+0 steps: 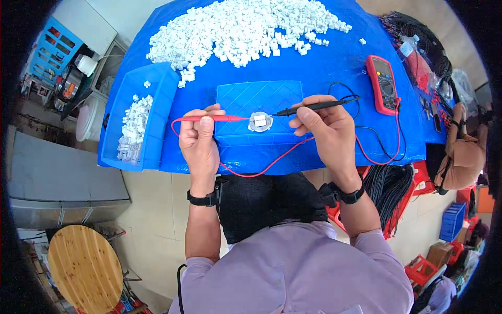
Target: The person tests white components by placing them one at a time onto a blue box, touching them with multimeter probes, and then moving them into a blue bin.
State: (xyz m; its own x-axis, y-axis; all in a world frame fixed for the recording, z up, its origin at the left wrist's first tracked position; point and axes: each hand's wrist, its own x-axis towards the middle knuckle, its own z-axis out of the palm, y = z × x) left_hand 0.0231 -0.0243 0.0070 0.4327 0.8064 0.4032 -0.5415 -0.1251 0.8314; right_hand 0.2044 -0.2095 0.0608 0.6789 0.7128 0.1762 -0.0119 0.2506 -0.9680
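My left hand (pixel 200 137) is closed around a red test probe (pixel 214 118), its tip pointing right. In my right hand (pixel 329 133) is a black test probe (pixel 311 107), tip pointing left. Between the two tips a small white block-shaped part (pixel 260 121) lies on a pale round pad, on top of an upturned blue plastic box (pixel 235 97). Both tips reach the part or come very close; contact is too small to tell. Red and black leads run toward a red and grey multimeter (pixel 384 83) at the right of the table.
A big heap of white parts (pixel 235 31) covers the far side of the blue table (pixel 314 68). At left stands a blue bin (pixel 166 94) with more white parts. Black cables (pixel 389 193) hang over a red crate at right; another person's arm (pixel 463 152) shows beyond.
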